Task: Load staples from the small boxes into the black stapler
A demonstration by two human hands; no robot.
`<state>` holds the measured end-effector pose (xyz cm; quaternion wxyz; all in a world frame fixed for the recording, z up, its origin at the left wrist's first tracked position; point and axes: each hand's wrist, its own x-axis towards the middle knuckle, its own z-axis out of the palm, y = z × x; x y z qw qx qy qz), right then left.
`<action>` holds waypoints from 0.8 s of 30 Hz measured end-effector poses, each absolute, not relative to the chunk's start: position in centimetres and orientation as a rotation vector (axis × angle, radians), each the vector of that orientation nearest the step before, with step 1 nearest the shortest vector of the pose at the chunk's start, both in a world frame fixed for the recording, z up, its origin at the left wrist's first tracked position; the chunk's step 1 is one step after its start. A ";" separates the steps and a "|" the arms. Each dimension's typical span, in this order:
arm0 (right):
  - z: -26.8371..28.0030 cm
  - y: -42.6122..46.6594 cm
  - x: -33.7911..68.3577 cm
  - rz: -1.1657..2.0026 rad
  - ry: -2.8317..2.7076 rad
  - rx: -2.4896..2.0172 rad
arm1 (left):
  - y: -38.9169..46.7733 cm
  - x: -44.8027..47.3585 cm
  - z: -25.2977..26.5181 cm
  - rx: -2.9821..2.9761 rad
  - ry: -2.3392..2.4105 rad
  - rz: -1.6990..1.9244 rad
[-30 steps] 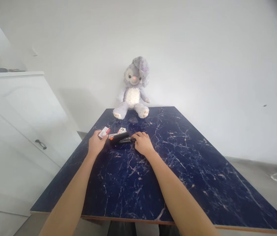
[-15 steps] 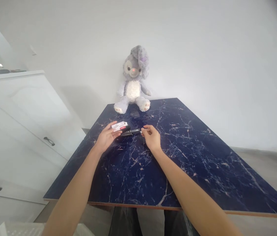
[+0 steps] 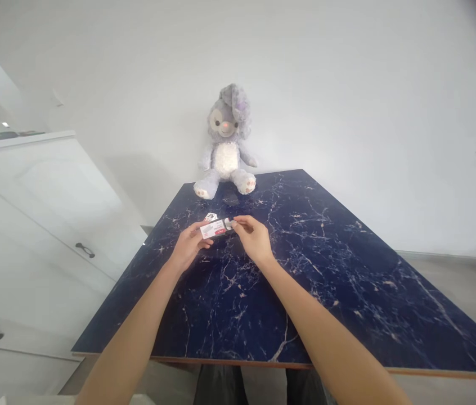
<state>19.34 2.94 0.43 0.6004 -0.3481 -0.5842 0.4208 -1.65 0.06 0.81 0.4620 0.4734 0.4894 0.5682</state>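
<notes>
A small white cardboard box with red print (image 3: 211, 229) is gripped by the left hand (image 3: 189, 246), thumb below and fingers along the far side. The box is held over the bench with dark blue, white-veined marble patterning (image 3: 297, 292), on the near side of the grey plush rabbit with a white belly (image 3: 226, 160), roughly in line with it. A small pale, silvery piece (image 3: 228, 224) is pinched between thumb and fingertips of the right hand (image 3: 255, 239), at the box's right-hand end; whether it is inside the box or just against it cannot be told. A small white item with dark print (image 3: 210, 216) is seen between box and rabbit, partly covered by the box. The rabbit is seated at the bench's far edge, backed by the plain off-white wall (image 3: 360, 112). Well left of the rabbit, a white panelled cabinet (image 3: 39, 191) with a dark metal handle (image 3: 85, 250) is seen. Dark trouser legs (image 3: 221, 387) are seen below the near edge, farthest from the rabbit.
</notes>
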 end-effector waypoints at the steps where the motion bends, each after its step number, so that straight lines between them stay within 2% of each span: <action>1: 0.5 2.8 19.3 0.937 -1.384 -0.834 | 0.0 -1.5 0.7 1.171 1.210 1.407; 6: -0.1 2.7 18.9 0.852 -1.415 -0.912 | -0.2 -0.4 0.6 1.135 1.172 1.407; 13: -1.4 3.6 18.3 1.207 -1.183 -0.851 | -0.2 0.0 0.5 0.993 1.049 1.355; 17: -1.6 3.8 18.4 1.120 -1.276 -0.868 | -0.3 -0.1 0.7 0.989 0.955 1.339; 24: -0.4 2.9 18.8 0.936 -1.311 -0.876 | -0.8 0.7 0.7 1.132 1.083 1.330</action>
